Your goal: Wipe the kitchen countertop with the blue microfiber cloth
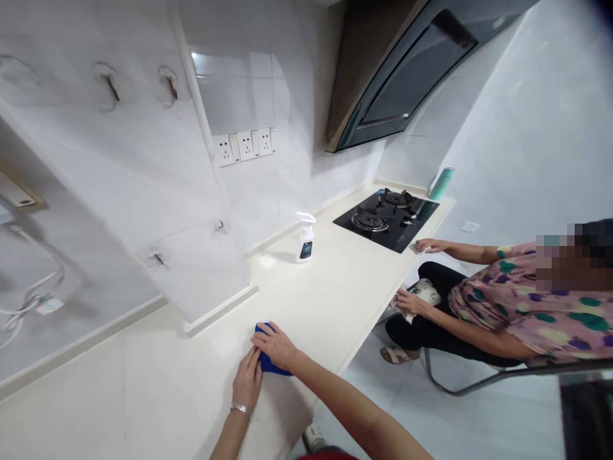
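A folded blue cloth [274,365] lies on the pale countertop [330,300] in front of me. My right hand [276,348] covers its upper part, palm down, with the fingers bent over it and holding it against the surface. My left hand [248,378], with a silver bracelet at the wrist, lies flat at the cloth's left side. Its fingers are stretched out and their tips meet the right hand's fingers. Farther along the counter stands a white spray bottle [304,239] with a dark label, upright and apart from both hands.
A black gas hob [387,220] is set in the counter, under a dark range hood [407,70]. A green flask [441,183] stands at the far end. A seated person [507,294] is close to the right edge, one hand on it. A wall corner [223,306] juts onto the counter.
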The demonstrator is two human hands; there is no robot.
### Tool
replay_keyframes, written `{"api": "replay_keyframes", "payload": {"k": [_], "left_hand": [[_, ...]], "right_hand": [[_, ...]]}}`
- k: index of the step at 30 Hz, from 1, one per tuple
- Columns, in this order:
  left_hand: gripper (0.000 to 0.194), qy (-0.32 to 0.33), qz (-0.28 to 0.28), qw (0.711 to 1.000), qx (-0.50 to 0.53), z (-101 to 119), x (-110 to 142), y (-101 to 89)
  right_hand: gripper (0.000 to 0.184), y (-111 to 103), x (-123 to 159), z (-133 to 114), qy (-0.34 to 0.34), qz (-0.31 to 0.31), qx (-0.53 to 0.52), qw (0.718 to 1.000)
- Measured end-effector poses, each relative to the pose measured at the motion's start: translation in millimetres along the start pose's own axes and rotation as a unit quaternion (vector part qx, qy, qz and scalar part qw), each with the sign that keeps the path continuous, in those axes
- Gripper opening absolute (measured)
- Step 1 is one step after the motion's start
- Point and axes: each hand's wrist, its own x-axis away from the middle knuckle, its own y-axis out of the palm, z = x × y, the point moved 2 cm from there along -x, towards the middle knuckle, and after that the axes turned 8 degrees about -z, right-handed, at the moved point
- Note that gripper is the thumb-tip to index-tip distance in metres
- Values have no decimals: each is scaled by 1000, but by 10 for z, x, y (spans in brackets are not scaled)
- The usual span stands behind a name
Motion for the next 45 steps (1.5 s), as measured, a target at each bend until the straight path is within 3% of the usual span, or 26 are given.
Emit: {"api": "replay_keyframes", "payload": {"k": [7,12,15,17,21,24,27,30,33,36,39,42,45], "left_hand": [[51,41,-12,999,-18,76,111,-180],[38,57,-37,998,-18,137,-67,-307],[23,53,-45,998,13,287,-320,-466],[21,7,-69,995,74,414,-523,-610],[31,-58,-143,977,151,670,-856,-963],[41,-104,-214,942,235,804,-957,-1224],[47,-155,-299,896,288,862,-953,-1389],[43,-132,-341,906,213,833,-956,-1450],[38,-84,-271,954,94,741,-1017,-1488],[29,-45,-177,983,16,634,-1042,-1500],[19,13,-127,991,-30,489,-912,-1358],[22,67,-191,977,-66,276,-609,-1033],[24,78,-242,964,-79,35,-304,-768]], "right_hand": [[20,-78,89,152,63,30,22,997],[19,-304,306,205,21,34,-41,998],[23,-600,397,244,10,47,-73,996],[26,-881,459,286,14,83,-103,991],[28,-1439,635,405,34,179,-173,968],[28,-1627,791,482,52,216,-234,946],[29,-1559,901,530,74,218,-303,925],[30,-1376,913,553,87,200,-334,917],[31,-1261,850,560,83,190,-309,928],[30,-1226,800,570,58,210,-280,935],[30,-1067,827,603,48,213,-247,944],[27,-668,912,637,77,124,-201,969],[23,-237,1007,643,112,48,-186,975]]}}
